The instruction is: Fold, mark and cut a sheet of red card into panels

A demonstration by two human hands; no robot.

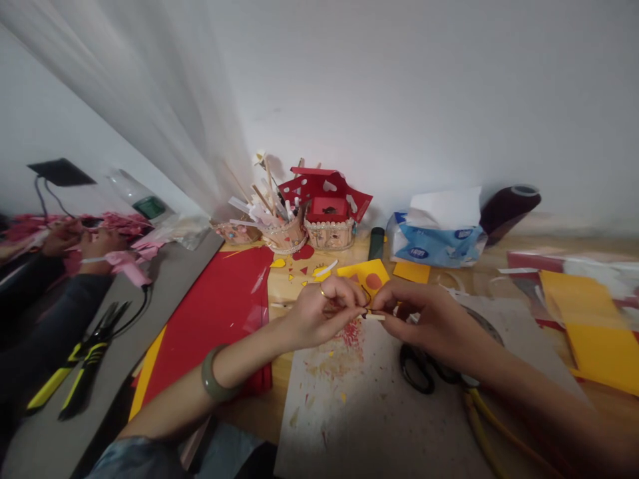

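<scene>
My left hand (pixel 329 309), with a ring and a green bangle on its wrist, pinches a thin dark cord (pixel 367 307) between thumb and fingertips. From the other side my right hand (pixel 424 309) is closed in a pinch on the same cord, and the fingertips of both hands nearly meet. A short white strip (pixel 375 317) sits at the right fingertips; whether it is attached to the cord I cannot tell. Just behind the fingers lies a yellow paper (pixel 372 269) with round red spots. Black-handled scissors (pixel 417 369) rest under my right hand.
A grey board (pixel 344 406) with colored scraps lies below my hands. Red sheets (pixel 214 313) are at left, yellow paper (pixel 594 332) at right. Behind stand a pen cup (pixel 284 234), a red paper box (pixel 327 206) and tissues (pixel 434 239). A co-worker's hands (pixel 97 246) handle pink material.
</scene>
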